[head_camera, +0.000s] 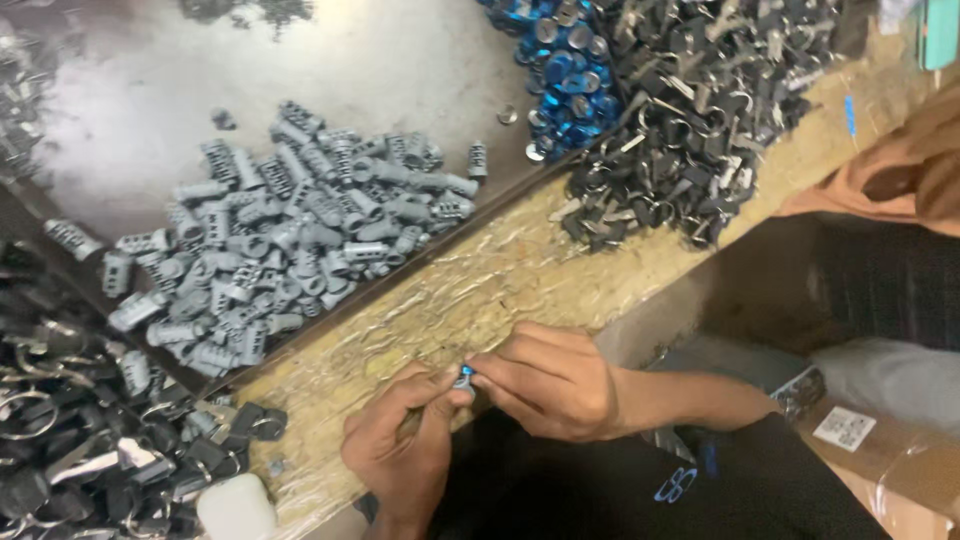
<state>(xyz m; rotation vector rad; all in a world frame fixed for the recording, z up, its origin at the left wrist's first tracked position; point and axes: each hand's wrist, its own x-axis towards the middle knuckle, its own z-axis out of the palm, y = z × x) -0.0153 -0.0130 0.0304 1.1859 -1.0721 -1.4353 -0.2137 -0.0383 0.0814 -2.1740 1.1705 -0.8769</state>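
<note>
arms: bare, unsleeved | clothing (600, 490): black, blue emblem

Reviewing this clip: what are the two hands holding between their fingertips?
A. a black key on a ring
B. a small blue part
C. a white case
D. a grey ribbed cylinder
B: the left hand and right hand meet over the wooden bench edge, pinching a small blue part between them; the grey cylinders lie untouched in their pile.
</note>
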